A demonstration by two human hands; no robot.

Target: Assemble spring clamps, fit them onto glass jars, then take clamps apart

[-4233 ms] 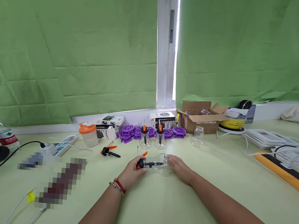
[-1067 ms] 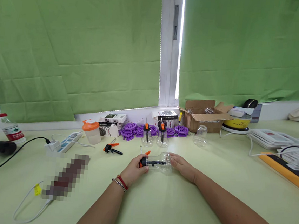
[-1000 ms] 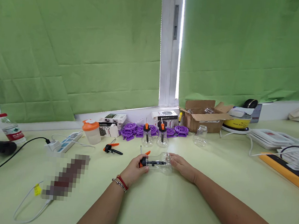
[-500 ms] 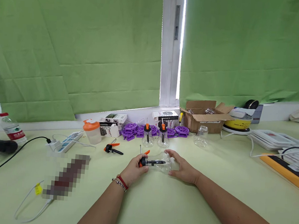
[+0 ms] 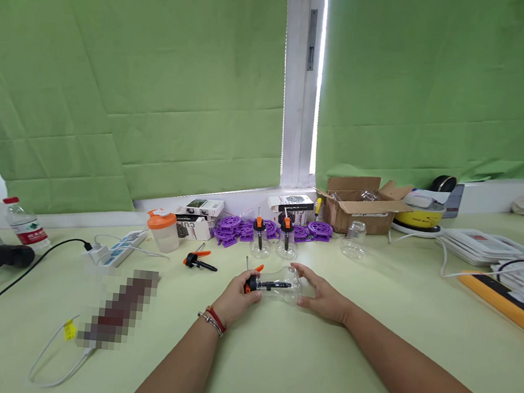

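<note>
A clear bottle (image 5: 288, 279) lies on its side between my hands, just above or on the table; which, I cannot tell. My left hand (image 5: 237, 296) is closed around its black and orange dispenser top (image 5: 250, 282), whose thin metal spout points up and away. A black tube shows inside the bottle. The fingers and thumb of my right hand (image 5: 324, 296) curve round the wide base. Left of them lies a loose black and orange dispenser top (image 5: 198, 260). Behind stand two clear bottles with such tops, the left bottle (image 5: 260, 244) and the right bottle (image 5: 287, 245).
A clear glass bottle (image 5: 355, 239) without a top stands before an open cardboard box (image 5: 360, 212). Purple plastic parts (image 5: 240, 228) and small boxes (image 5: 194, 227) line the back. An orange-lidded cup (image 5: 163, 230) and a power strip (image 5: 122, 249) are left; cables and papers (image 5: 474, 246) lie right.
My hands keep the same hold on the bottle. The whole view has shifted very slightly; nothing else has visibly moved.
</note>
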